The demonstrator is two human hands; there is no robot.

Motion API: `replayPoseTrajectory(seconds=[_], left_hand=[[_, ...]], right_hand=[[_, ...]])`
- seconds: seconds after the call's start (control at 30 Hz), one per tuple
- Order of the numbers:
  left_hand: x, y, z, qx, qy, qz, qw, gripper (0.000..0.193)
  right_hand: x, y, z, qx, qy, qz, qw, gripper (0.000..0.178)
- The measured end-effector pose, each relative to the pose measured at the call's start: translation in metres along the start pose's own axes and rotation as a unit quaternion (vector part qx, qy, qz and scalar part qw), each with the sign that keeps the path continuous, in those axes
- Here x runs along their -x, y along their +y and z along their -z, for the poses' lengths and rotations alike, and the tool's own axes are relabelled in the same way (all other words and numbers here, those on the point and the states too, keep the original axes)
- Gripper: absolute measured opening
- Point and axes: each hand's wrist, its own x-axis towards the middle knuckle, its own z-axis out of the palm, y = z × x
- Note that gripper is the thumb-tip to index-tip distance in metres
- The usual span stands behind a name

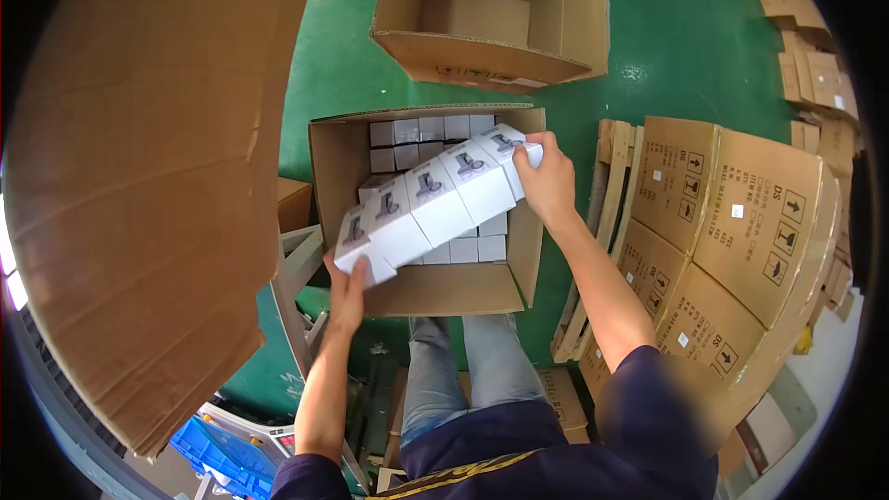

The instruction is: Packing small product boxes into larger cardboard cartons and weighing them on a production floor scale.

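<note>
A row of several small white boxes (pixel 429 187), each with a dark printed picture on top, is squeezed end to end between my two hands. My left hand (pixel 346 293) grips the near left end, and my right hand (pixel 550 180) grips the far right end. The row slants up to the right over an open cardboard carton (pixel 444 293). Inside that carton, more white boxes (pixel 431 130) stand in rows, partly hidden under the held row.
Another open carton (pixel 477 18) with bare inner walls stands on the green floor ahead. Sealed cartons (pixel 745 222) are stacked on a wooden pallet (pixel 607 222) at right. Large cardboard (pixel 157 157) fills the left side. A blue crate (pixel 218 458) sits at lower left.
</note>
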Motion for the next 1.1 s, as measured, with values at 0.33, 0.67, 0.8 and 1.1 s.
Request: replayPoseTrajectory(seconds=[0.33,0.67,0.8,1.1], left_hand=[[-0.149,-0.072,-0.003,0.095,0.025,-0.051,0.994,0.069],[-0.232,-0.125,-0.024,-0.089,0.059,0.129,0.986,0.058],[-0.242,-0.141,-0.029,-0.084,-0.029,0.176,0.980,0.057],[-0.240,-0.139,-0.049,-0.557,-0.070,-0.254,0.788,0.073]], right_hand=[[0.002,0.018,-0.046,0.210,0.035,0.077,0.974,0.025],[-0.064,0.096,-0.144,0.187,-0.051,-0.034,0.980,0.037],[-0.069,0.129,-0.169,0.298,-0.143,-0.011,0.944,0.033],[-0.080,0.110,-0.181,0.333,-0.233,0.102,0.908,0.053]])
